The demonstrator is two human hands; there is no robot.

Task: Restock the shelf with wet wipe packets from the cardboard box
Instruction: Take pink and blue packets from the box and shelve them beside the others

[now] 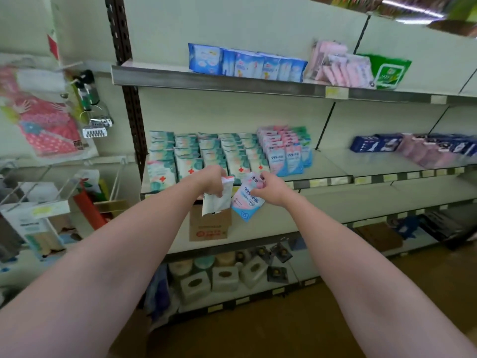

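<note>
— Two packets are held before the shelf [322, 180] edge: the left hand [212, 180] grips a white packet [218, 198], the right hand [268, 188] pinches a blue-pink packet [247, 202].
— And the cardboard box [209, 223]?
— It sits on the lower shelf, beneath both hands.
— Open room?
— Bare shelf stretches right of the blue-pink stock [286, 153]; teal rows [204, 156] fill the left.

Two bare forearms in view, no sleeves reaching elbow level. Left hand [211, 180] and right hand [268, 191] both ungloved. No watch, bracelet or ring visible on either wrist. Fingers partly hidden, nails too blurred to tell
</note>
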